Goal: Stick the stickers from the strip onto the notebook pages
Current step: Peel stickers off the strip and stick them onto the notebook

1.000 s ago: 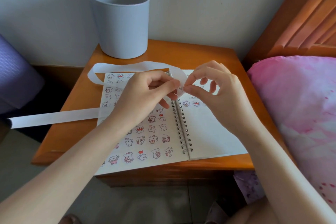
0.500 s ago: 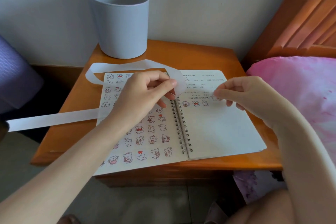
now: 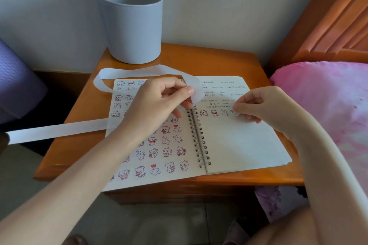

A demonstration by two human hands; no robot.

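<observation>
An orange wooden bedside table [image 3: 219,61] is seen from above, with pink bedding [image 3: 328,95] at its right and a pale grey round bin [image 3: 131,26] at its back edge. An open white spiral-bound notebook [image 3: 239,141] is laid across it, with the left page overhanging the front edge. Handwriting at the top of the right page is too small to be read; the space below is blank. A long white paper strip [image 3: 55,131] is looped behind the notebook and trails past the table's left edge. Its end is pinched between thumb and forefinger of the left hand [image 3: 155,103] above the binding, and rows of cartoon stickers are partly hidden by that forearm. A small white sticker [image 3: 235,113] is pinched at the right page by the curled right hand [image 3: 262,105].
</observation>
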